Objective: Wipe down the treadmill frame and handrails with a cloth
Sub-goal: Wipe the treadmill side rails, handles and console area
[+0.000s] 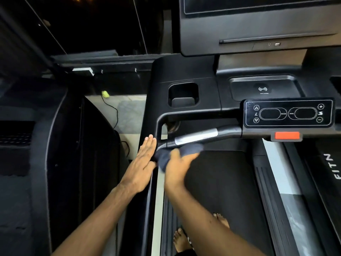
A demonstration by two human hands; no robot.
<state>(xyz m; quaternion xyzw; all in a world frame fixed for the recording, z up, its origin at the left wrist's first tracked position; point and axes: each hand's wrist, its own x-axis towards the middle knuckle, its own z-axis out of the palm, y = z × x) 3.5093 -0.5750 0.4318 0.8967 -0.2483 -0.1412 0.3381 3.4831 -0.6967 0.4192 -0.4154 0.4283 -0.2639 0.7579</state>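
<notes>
The left hand [143,163] lies flat, fingers straight and together, pressed against the outer face of the side rail [150,191] at the treadmill's left edge. It holds nothing. It probably sits there to steady the person while the other arm works.

The right hand [178,167] has a dark cloth [191,149] bunched in its grip and held up against the handrail [195,136]. The contact is just below the silver sensor strip, near the corner where that bar bends down to meet the side rail. The hand is blurred, so exactly how the fingers close round the cloth is hard to read, but the thumb appears to pin the fabric from above. Bunching the cloth gives a thick pad that can wrap part of the round bar.

The person's bare feet stand on the belt [221,182], close to its left side. That puts both arms within easy reach of this corner.

The wipe looks to be under way on the left handrail. The control panel [287,113] and the frame to the right are well apart from the cloth.
</notes>
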